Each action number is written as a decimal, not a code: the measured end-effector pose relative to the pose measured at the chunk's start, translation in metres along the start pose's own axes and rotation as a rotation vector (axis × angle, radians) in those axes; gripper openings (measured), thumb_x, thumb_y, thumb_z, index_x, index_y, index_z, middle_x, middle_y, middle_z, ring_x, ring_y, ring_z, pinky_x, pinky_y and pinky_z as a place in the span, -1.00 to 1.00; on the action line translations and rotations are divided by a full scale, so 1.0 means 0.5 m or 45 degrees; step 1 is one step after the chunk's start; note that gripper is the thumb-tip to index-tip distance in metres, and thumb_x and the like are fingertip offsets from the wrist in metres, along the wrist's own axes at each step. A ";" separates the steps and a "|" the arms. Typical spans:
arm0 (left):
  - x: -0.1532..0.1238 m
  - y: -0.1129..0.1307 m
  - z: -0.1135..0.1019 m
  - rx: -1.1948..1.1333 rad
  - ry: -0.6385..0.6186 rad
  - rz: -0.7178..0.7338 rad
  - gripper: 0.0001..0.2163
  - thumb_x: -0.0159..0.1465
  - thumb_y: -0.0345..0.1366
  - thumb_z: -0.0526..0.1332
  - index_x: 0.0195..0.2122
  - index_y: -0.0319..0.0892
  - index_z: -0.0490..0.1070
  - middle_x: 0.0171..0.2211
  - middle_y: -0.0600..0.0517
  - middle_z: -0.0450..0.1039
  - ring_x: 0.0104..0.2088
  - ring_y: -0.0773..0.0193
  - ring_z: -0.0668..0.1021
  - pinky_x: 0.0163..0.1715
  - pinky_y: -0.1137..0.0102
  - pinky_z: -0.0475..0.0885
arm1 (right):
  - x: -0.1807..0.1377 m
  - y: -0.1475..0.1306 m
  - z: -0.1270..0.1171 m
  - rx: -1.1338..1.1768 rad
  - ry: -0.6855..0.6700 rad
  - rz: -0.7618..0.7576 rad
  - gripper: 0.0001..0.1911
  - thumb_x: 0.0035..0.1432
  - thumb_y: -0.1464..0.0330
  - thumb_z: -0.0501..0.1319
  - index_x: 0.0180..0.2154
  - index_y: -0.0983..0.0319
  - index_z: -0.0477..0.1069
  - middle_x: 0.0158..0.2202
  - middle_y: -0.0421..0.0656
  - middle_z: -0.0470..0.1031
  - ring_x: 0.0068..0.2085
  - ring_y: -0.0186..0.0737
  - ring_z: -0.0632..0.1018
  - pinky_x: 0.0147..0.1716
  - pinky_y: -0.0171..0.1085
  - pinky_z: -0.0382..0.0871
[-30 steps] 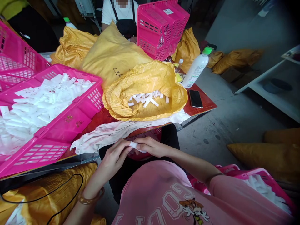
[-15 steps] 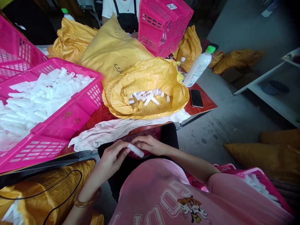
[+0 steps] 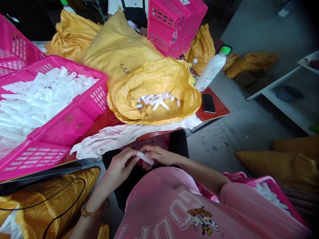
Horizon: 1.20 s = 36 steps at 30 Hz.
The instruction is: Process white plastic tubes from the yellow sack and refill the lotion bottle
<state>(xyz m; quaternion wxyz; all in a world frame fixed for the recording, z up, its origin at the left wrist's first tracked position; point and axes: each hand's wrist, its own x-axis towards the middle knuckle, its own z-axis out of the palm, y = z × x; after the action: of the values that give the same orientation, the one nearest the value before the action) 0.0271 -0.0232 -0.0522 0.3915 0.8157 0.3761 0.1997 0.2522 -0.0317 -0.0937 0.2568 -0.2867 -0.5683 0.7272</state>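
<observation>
In front of my pink shirt, above my lap, a short white plastic tube lies tilted between my two hands. My left hand pinches its left end between thumb and fingers. From the other side, the bent fingers of my right hand close on the tube's far side and right part; some fingertips are hidden. Beyond the hands, a yellow woven sack sits open on the red table, with several small white tubes inside. A pink crate full of similar white pieces stands to the left.
A crumpled white cloth lies along the table's edge. At the right are a phone and a white bottle with a green cap. A full sack and pink crate stand before a co-worker.
My right fingers have closed in on the tube, which has turned slightly in my hands. A co-worker's white-gloved hand now shows behind the sack. The view has shifted a little.
</observation>
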 end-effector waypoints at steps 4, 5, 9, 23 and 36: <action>-0.006 -0.026 0.041 0.029 -0.004 -0.013 -0.77 0.30 -0.37 0.24 -0.02 -0.12 0.45 -0.06 -0.08 0.40 -0.04 0.21 0.51 -0.04 0.36 0.47 | -0.021 0.035 0.019 -0.352 0.097 0.092 -0.87 0.26 0.41 0.14 -0.14 0.22 0.26 -0.32 -0.25 0.37 -0.34 -0.35 0.40 -0.30 -0.36 0.32; -0.006 -0.035 0.046 0.033 -0.034 -0.009 -0.75 0.28 -0.35 0.26 0.00 -0.11 0.46 -0.03 -0.10 0.39 -0.01 0.18 0.50 -0.03 0.34 0.48 | -0.022 0.046 0.019 -0.502 0.139 0.120 -0.86 0.23 0.46 0.13 -0.15 0.22 0.27 -0.30 -0.24 0.38 -0.32 -0.33 0.41 -0.28 -0.35 0.33; 0.001 -0.068 0.003 0.156 0.131 -0.085 -0.66 0.30 -0.18 0.26 0.10 -0.03 0.46 0.02 -0.10 0.41 -0.04 0.16 0.53 -0.14 0.33 0.53 | -0.021 0.065 -0.036 -0.901 0.219 0.192 -0.60 0.20 0.37 0.24 0.07 0.25 0.30 -0.04 -0.03 0.46 -0.09 -0.14 0.51 -0.06 -0.17 0.39; -0.148 -0.124 -0.556 0.854 0.830 -0.702 -0.77 0.26 -0.22 0.21 -0.18 -0.23 0.54 -0.25 -0.07 0.60 -0.35 0.23 0.58 -0.33 0.43 0.42 | 0.075 0.085 -0.454 -1.672 0.934 0.134 -0.63 0.30 0.23 -0.04 -0.11 0.23 0.46 -0.13 0.16 0.55 -0.03 0.16 0.55 -0.02 0.10 0.36; -0.093 -0.242 -0.613 0.740 0.528 -0.681 -0.72 0.12 -0.17 0.41 -0.41 -0.35 0.53 -0.53 0.16 0.35 -0.49 0.44 0.38 -0.44 0.57 0.27 | -0.035 -0.078 -0.266 -0.071 1.208 -0.208 -0.57 -0.08 0.13 0.49 -0.18 0.19 0.60 -0.44 -0.20 0.49 -0.48 -0.34 0.40 -0.50 -0.35 0.35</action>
<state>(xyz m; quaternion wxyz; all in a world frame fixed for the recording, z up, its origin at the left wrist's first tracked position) -0.2479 0.1403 0.0388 0.1002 0.7086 0.6850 0.1367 0.3607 0.0550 -0.0789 0.5363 -0.5480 -0.4285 0.4780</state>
